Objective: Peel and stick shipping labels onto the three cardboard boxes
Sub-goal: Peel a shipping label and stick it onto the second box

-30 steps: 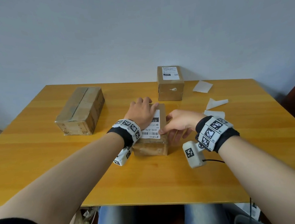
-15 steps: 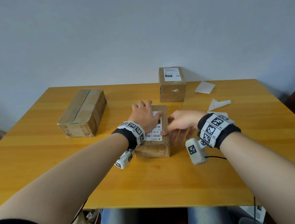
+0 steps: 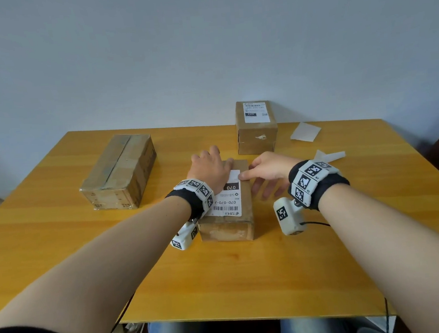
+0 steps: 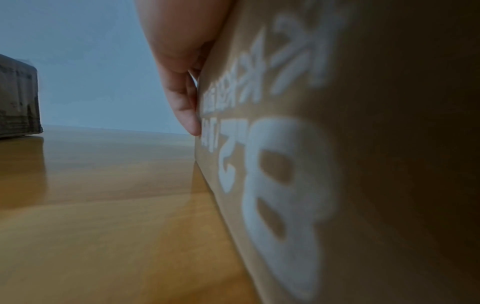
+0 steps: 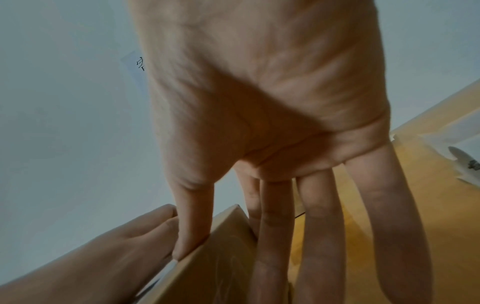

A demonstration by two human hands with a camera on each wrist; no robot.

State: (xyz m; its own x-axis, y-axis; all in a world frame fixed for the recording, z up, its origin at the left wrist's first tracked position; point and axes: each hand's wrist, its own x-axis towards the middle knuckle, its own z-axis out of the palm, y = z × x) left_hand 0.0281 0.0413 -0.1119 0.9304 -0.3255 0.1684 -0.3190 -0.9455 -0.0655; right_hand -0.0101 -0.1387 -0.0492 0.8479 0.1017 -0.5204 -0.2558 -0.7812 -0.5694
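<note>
A small cardboard box [image 3: 226,226] stands mid-table with a white shipping label [image 3: 226,201] on its top. My left hand [image 3: 209,167] lies flat over the label's far part; in the left wrist view one finger [image 4: 185,107] hangs down the printed box side [image 4: 285,185]. My right hand [image 3: 265,173] presses its thumb on the label's far right corner, with straight fingers [image 5: 322,236] along the box's right side [image 5: 221,257]. A labelled box [image 3: 256,134] stands at the back. A larger taped box [image 3: 119,172] without a label lies at the left.
White backing sheets lie at the back right of the yellow wooden table [image 3: 223,285]: one sheet [image 3: 305,131] near the labelled box and a crumpled piece [image 3: 330,155] beyond my right wrist. A wall runs behind the table. A dark object stands at the right edge.
Both hands have slid toward the far end of the label, uncovering more of its near part. My right thumb has moved from the box's right edge onto the label's far right corner.
</note>
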